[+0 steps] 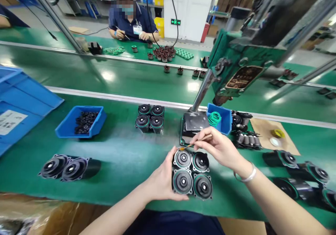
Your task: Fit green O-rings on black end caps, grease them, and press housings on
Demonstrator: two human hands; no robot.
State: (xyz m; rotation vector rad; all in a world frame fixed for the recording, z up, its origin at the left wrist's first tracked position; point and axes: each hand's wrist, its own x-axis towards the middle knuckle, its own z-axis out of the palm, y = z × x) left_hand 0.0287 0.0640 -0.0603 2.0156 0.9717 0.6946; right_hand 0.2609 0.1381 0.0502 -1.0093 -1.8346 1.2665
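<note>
My left hand (166, 179) wraps round the left side of a tight block of several black round motor housings (183, 181), thumb and fingers pressed against its edges. They stand upright on the green bench, round faces up. In my right hand (216, 145) is a small brush (193, 143), pinched by its thin wooden handle. Its orange-brown bristles touch or hover just over the rim of the back left housing; I cannot tell which. Green rings show round some of the rims. A white bracelet circles my right wrist.
Behind the block stands a green press (236, 63) over its metal base (195, 122), beside a blue bin (226, 119) holding green rings. More housings (150, 117) stand further back. Others lie on their sides at left and right. A blue tray (65, 124) holds small black parts. A co-worker (132, 21) sits opposite.
</note>
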